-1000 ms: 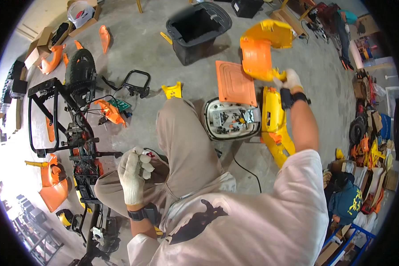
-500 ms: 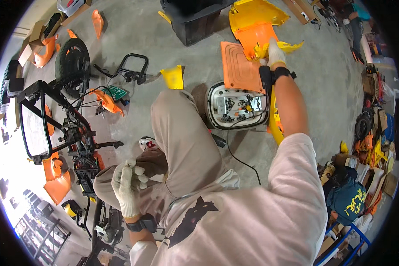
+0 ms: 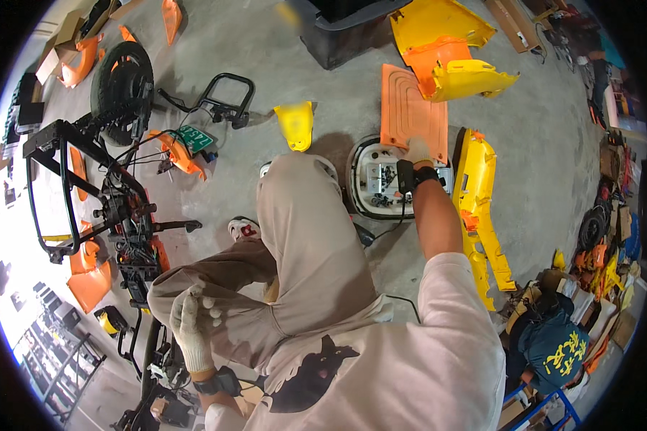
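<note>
My left hand, in a white knit glove, is raised beside my bent left leg. Its fingers curl inward, and anything small between them is too hard to make out. My right hand, also gloved, reaches over the far right part of a white oval tray with small loose hardware in it. That hand is at the lower edge of a ribbed orange panel, and its fingers are blurred and partly hidden. Beyond the panel lie an orange piece and a curved yellow cover.
Left of me stands a stripped black scooter frame with a wheel. A black bin is ahead. Long yellow trim lies right of the tray, a yellow piece ahead of my knee. Piled parts and boxes line the right.
My right hand has drawn back from the yellow and orange pieces to the tray and the panel's near edge. My left hand stays by my leg. The view has shifted slightly.
</note>
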A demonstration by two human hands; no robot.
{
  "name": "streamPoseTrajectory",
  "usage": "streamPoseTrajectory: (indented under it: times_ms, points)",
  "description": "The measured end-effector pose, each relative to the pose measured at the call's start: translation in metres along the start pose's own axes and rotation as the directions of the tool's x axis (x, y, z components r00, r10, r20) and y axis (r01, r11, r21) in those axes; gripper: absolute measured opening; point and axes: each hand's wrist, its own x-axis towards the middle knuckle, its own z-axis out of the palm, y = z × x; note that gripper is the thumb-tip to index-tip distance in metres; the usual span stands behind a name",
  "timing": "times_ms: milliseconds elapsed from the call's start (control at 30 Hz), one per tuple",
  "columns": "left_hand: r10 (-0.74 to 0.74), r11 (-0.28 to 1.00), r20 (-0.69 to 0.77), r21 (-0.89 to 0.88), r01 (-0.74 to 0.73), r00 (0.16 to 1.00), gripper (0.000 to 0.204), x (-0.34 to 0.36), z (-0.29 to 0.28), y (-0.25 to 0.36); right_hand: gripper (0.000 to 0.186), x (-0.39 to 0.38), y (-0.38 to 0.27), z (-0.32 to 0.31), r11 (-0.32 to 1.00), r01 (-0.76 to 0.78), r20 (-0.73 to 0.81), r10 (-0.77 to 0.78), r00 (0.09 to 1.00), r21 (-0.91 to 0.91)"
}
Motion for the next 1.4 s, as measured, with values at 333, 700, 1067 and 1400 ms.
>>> streamPoseTrajectory:
  times_ms: [333,700,1067,1400]
  points:
    - [-0.038,0.999,0.015,-0.024,0.038,0.999,0.032,-0.013,0.022,-0.006,0.031,0.027,-0.07,-0.029,-0.288,-0.52,0.578,0.169,0.799,0.804]
    - [0.073,0.962,0.648,0.155,-0.226,0.758,0.027,-0.021,0.168,0.016,0.048,-0.085,-0.106,0.088,0.925,-0.187,-0.022,0.205,0.979,0.33]
    - [0.121,0.982,0.314,0.104,-0.161,0.942,0.024,-0.041,0.087,0.0,0.023,-0.078,-0.127,0.073,0.967,-0.031,0.216,0.088,0.972,-0.253]
    - [0.223,0.975,0.084,-0.006,-0.223,0.971,0.029,-0.067,-0.004,-0.029,0.015,-0.123,-0.138,0.057,0.896,0.076,-0.004,-0.087,0.996,-0.437]
